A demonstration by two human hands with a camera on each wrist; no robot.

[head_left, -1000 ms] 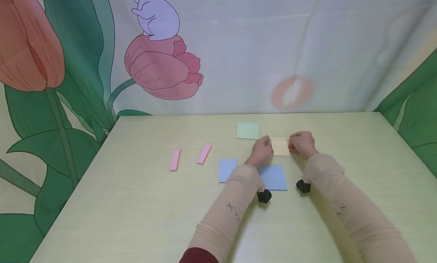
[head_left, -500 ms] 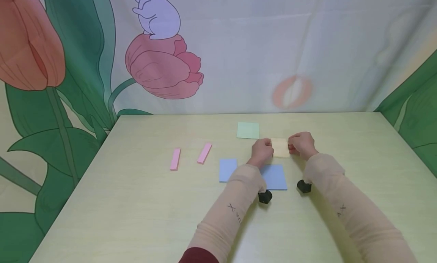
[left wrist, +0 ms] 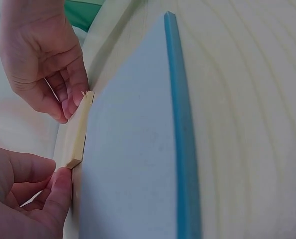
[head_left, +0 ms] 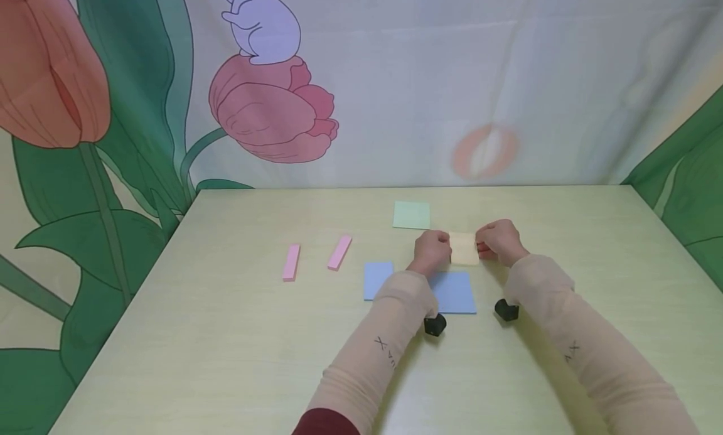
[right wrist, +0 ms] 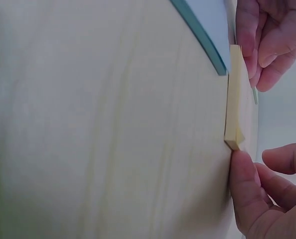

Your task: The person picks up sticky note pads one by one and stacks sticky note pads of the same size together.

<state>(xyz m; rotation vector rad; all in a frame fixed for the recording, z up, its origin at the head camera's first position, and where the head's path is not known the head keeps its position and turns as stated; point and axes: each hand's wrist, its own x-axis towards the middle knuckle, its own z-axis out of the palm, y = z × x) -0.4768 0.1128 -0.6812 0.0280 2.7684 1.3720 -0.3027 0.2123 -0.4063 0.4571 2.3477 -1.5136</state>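
Observation:
A pale yellow sticky note pad (head_left: 464, 249) lies on the table between my hands. My left hand (head_left: 432, 253) holds its left edge with curled fingertips, and my right hand (head_left: 500, 240) does the same at the right edge. In the right wrist view a corner of the top sheet on the yellow pad (left wrist: 79, 132) lifts a little. Just on the near side of it lies a larger blue sticky note pad (head_left: 456, 293), partly covered by my left wrist. In the wrist views the yellow pad sits close along the blue pad's far edge.
A smaller blue pad (head_left: 378, 280) lies left of the large one, partly behind my left sleeve. Farther back is a light green pad (head_left: 411, 215). Two narrow pink strips (head_left: 290, 262) lie to the left. A printed curtain (head_left: 395, 96) hangs behind the table.
Both hands have slid the yellow pad a short way toward me, closer to the large blue pad. The other pads and the pink strips stay where they were.

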